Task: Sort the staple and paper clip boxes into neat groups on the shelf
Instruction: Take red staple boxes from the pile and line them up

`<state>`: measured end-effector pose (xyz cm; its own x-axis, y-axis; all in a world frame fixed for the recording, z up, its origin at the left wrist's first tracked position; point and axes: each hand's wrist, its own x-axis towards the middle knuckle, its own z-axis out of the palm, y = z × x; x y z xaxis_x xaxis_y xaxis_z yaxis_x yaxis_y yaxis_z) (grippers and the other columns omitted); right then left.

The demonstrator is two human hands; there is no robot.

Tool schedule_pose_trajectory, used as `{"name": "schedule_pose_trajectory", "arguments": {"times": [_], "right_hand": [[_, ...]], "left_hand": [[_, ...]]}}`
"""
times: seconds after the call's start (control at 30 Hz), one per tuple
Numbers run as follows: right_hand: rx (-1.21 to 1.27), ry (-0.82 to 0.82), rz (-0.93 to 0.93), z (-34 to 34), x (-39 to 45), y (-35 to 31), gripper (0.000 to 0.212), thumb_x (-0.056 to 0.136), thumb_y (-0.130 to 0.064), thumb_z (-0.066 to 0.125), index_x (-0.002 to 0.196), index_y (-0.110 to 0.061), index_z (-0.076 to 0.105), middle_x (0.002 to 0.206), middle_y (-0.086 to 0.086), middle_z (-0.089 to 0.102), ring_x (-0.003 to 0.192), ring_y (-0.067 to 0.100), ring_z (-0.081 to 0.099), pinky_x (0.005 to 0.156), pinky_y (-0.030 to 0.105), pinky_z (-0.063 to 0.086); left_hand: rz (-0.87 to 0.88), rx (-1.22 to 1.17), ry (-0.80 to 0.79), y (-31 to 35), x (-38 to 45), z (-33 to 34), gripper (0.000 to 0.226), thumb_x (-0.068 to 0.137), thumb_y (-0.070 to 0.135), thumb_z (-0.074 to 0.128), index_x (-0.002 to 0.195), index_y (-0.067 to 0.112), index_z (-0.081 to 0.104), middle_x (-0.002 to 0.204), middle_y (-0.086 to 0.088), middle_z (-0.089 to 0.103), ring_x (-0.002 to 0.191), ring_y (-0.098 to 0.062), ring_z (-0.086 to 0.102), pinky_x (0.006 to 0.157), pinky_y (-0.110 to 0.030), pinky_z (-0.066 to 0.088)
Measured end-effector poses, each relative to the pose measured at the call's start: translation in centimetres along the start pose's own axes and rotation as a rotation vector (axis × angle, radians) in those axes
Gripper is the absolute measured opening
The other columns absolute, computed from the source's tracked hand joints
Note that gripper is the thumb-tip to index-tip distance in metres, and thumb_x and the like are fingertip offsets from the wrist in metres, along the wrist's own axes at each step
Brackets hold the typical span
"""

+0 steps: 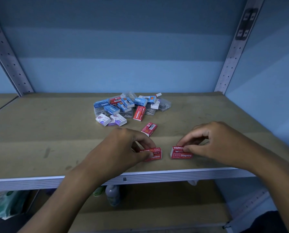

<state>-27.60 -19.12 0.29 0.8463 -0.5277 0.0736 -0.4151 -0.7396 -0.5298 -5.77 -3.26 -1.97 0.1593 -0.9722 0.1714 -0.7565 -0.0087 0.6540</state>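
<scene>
Head view: each hand's grip [132, 145] [212, 142] pinching one red staples box [154, 154] [180, 153], mixed box pile [128, 106] well behind.

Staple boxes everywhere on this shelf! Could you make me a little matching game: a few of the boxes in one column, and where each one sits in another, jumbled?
Things:
1. red box under left hand
2. red box under right hand
3. lone red box
4. purple-and-white boxes

Places:
A. near-left edge of the pile
B. front of shelf, right one of the pair
C. alone between pile and hands
D. front of shelf, left one of the pair

Pairs: 1-D, 2-B, 3-C, 4-A
</scene>
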Motion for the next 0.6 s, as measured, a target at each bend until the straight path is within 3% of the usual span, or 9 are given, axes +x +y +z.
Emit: {"name": "schedule_pose_trajectory", "arguments": {"times": [0.4,0.6], "right_hand": [[0.002,-0.043,0.006,0.04,-0.20,-0.07,0.015,0.084,-0.031,0.079,0.092,-0.043,0.081,0.087,-0.029,0.074,0.085,-0.010,0.067,0.077,0.011,0.052],[0.030,0.046,0.010,0.07,-0.05,-0.24,0.009,0.085,-0.040,0.073,0.089,-0.043,0.080,0.087,-0.034,0.072,0.085,-0.012,0.066,0.080,0.015,0.052]], "left_hand": [[0.030,0.015,-0.012,0.21,0.01,0.23,0.015,0.080,0.026,0.079,0.093,0.032,0.077,0.084,0.022,0.072,0.077,-0.002,0.069,0.074,-0.028,0.057],[0.001,-0.005,0.071,0.50,-0.16,0.04,0.014,0.081,0.041,0.075,0.091,0.032,0.076,0.085,0.022,0.072,0.076,-0.002,0.068,0.071,-0.024,0.055]]}}
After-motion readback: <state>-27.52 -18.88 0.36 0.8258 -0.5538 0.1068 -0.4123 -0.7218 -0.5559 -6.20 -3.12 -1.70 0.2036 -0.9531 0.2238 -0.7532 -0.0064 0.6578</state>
